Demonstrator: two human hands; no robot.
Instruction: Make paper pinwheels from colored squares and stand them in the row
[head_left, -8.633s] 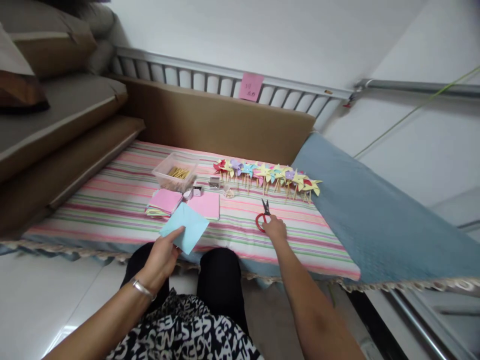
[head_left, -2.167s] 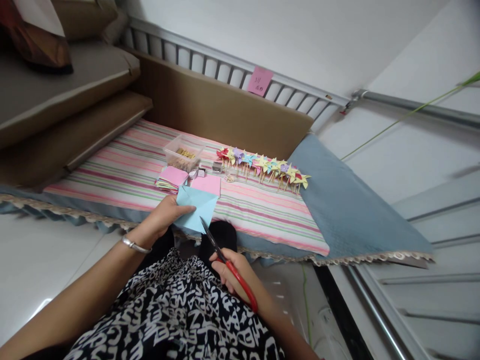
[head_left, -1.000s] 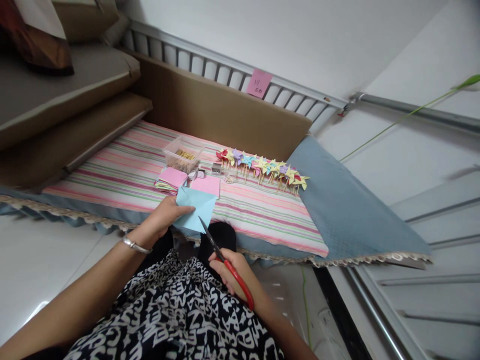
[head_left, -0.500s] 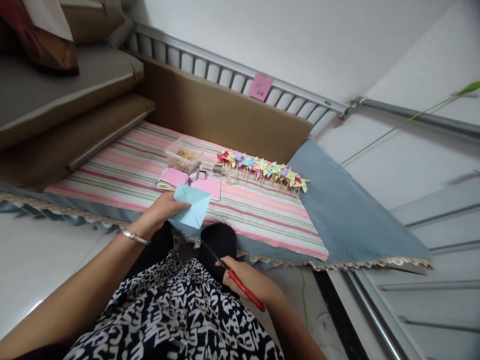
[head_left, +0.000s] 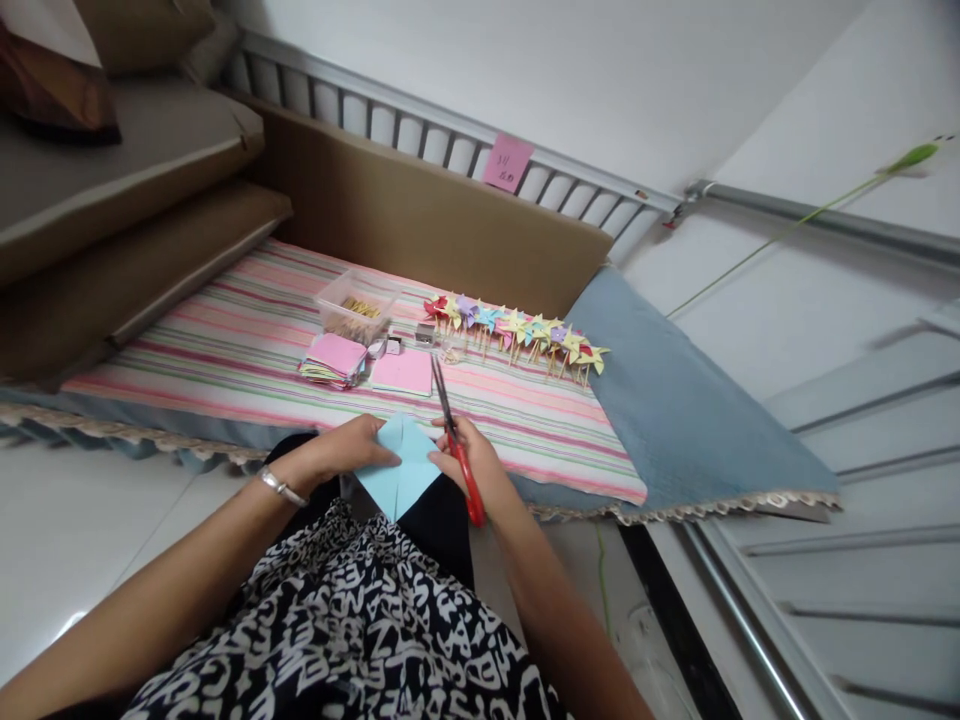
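Note:
A light blue square of paper (head_left: 401, 465) with slits cut in from its corners is pinched at its left corner by my left hand (head_left: 349, 445). Red-handled scissors (head_left: 463, 465) sit in my right hand (head_left: 480, 465), their dark blades pointing up and away from me. That hand's thumb and finger also touch the paper's right corner. Just beyond lie a stack of coloured paper (head_left: 334, 360) with pink on top and another pink pile (head_left: 403, 371). Small paper pinwheels (head_left: 517, 328) on sticks stand in a row at the back right.
A clear plastic box (head_left: 358, 305) of sticks stands behind the paper stacks, with small containers (head_left: 425, 334) beside it. A cardboard panel (head_left: 420, 215) borders the striped cloth (head_left: 525, 430). Large brown padded pieces (head_left: 150, 235) are stacked at left. A pink note (head_left: 508, 162) hangs on the rail.
My right hand has come up with the scissors to the paper's right corner, and the blades now point upward. My left hand has brought the paper lower and turned it.

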